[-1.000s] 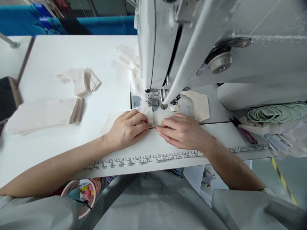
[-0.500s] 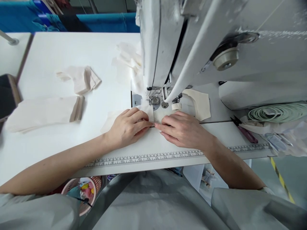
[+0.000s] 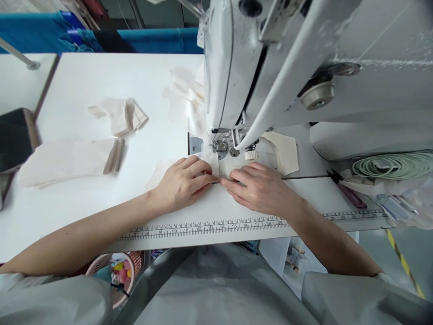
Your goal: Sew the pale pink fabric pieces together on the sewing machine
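Note:
A thin white fabric piece [image 3: 211, 158] lies under the presser foot [image 3: 219, 146] of the white sewing machine [image 3: 219, 67]. My left hand [image 3: 186, 184] has its thumb and index finger pinched on the fabric's near edge. Right beside it, my right hand [image 3: 260, 187] has its fingers curled, the index fingertip at the same edge and almost touching the left fingertips. Part of the fabric is hidden under my left hand. A cream cut piece [image 3: 287, 153] lies on the machine bed beyond my right hand.
Stacked fabric strips [image 3: 71, 162] and a folded piece [image 3: 125, 116] lie at left. Loose fabric [image 3: 191, 92] is behind the needle area. Purple-handled snips [image 3: 350, 192] and coiled green cord [image 3: 392, 164] are at right. A ruler tape [image 3: 203, 227] runs along the front edge.
The whole view has shifted slightly, with the table and machine appearing a little lower and further right. My hands keep nearly the same pose at the fabric edge.

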Available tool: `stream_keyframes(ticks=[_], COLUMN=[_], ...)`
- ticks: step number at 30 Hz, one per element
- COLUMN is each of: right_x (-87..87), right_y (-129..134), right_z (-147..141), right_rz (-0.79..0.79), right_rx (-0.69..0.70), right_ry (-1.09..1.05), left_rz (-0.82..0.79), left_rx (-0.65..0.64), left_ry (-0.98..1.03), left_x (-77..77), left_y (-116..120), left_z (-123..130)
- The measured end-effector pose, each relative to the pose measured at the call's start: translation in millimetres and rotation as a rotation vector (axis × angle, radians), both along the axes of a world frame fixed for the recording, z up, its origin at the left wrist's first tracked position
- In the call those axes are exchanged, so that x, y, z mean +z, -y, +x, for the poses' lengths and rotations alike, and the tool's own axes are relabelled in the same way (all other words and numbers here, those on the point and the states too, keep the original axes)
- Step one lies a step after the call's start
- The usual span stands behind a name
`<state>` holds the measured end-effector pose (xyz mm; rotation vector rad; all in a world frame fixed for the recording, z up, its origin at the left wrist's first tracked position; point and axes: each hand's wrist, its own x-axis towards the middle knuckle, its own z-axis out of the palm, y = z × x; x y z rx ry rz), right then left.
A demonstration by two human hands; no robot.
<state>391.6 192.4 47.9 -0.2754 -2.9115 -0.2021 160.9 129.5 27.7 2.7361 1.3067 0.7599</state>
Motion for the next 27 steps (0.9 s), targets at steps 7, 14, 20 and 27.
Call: stream_keyframes(ticks=[7, 14, 20, 27], right_x=[2.0, 1.3, 1.7, 0.5], right_y=[1.4, 2.0, 2.1, 1.9], right_z=[-0.6, -0.2, -0.3, 0.0], right_rz=[0.000, -0.008, -0.012, -0.026], right_rx=[0.016, 0.009, 0.013, 0.016], right_ry=[-0.006, -0.001, 0.030, 0.019], left_rz=[0.062, 0.182, 0.227, 0.238], left_rx=[0.021, 0.004, -0.022, -0.007], left_ry=[-0.071, -0.091, -0.160, -0.230], left_x=[2.7, 2.1, 3.2, 3.1], left_y=[2.4, 1.4, 1.9, 2.9], left_z=[0.7, 0.5, 1.6, 2.2])
